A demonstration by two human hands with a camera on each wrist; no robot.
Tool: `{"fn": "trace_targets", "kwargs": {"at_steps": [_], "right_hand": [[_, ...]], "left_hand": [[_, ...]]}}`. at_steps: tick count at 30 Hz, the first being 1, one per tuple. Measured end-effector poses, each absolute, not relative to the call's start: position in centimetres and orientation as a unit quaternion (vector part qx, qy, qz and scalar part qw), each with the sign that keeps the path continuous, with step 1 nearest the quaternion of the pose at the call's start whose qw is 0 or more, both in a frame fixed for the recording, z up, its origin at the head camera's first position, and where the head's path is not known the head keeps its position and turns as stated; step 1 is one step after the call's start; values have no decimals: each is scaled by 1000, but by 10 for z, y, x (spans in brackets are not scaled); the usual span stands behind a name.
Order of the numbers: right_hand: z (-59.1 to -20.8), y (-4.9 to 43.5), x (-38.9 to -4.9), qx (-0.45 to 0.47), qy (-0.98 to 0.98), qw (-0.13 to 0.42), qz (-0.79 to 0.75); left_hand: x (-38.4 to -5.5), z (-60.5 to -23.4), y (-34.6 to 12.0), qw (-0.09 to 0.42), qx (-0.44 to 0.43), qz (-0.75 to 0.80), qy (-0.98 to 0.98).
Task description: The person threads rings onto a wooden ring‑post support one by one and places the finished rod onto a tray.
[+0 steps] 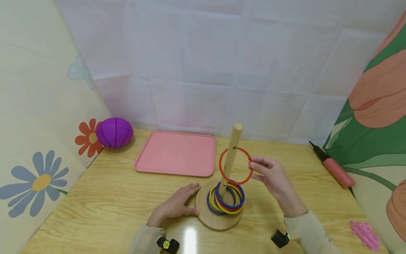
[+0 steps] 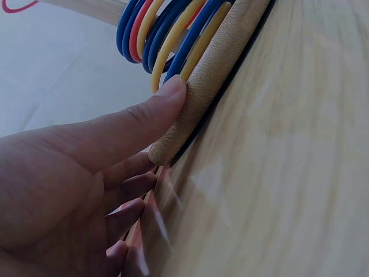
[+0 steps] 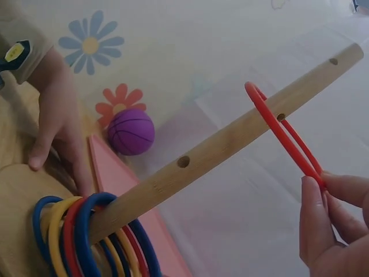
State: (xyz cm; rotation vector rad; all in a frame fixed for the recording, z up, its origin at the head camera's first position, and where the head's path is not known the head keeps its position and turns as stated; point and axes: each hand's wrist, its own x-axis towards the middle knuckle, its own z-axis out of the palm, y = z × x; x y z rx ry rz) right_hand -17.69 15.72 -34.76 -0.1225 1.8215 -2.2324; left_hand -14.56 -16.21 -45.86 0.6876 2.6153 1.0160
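A round wooden base (image 1: 219,223) carries an upright wooden peg (image 1: 233,151). Several blue, yellow and red rings (image 1: 226,199) lie stacked around the peg's foot. Above that stack, my right hand (image 1: 275,178) pinches a red ring (image 3: 288,144) by its edge between thumb and fingers. In the right wrist view this ring encircles the peg, tilted, in its upper half. My left hand (image 1: 177,204) rests against the left rim of the base, fingers extended. In the left wrist view its thumb (image 2: 144,112) touches the rim, while the other fingers lie along the side.
Behind the base to the left lies a pink tray (image 1: 177,153). A purple ball (image 1: 115,133) sits at the back left. On the right are a red and black pump-like tool (image 1: 336,169) and a small pink toy (image 1: 364,234). A white cloth (image 1: 215,70) hangs along the back.
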Motion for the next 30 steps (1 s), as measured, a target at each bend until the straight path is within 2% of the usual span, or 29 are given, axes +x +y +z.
{"fn": "trace_targets", "kwargs": {"at_steps": [14, 30], "right_hand": [[-396, 156, -173, -11, 661, 167, -731], [-436, 156, -187, -31, 737, 165, -655]], "left_hand": [[-145, -459, -162, 122, 240, 347, 898], [-145, -457, -161, 122, 240, 347, 899]]}}
